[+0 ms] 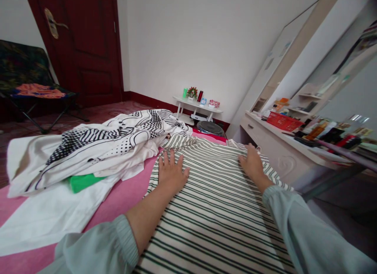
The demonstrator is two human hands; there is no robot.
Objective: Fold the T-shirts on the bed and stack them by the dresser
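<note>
A cream striped shirt (212,203) with dark green lines lies spread out in front of me, on a pink cover (138,179). My left hand (172,172) rests flat on its left side near the far end, fingers spread. Across from it, my right hand (252,164) touches the right side of the shirt, with the fingers stretched forward and the thumb apart. Neither hand grips the cloth. Beyond my hands the fabric bunches slightly, and part of a sleeve hangs out to the right of my right wrist.
White clothing with black patterns (118,138) is heaped on the left, with a green piece (85,182) under it. A dresser (282,156) carrying a red basket (284,121) and bottles stands right. Farther off are a low white table (197,104), a folding chair (32,93) and a dark red door (85,42).
</note>
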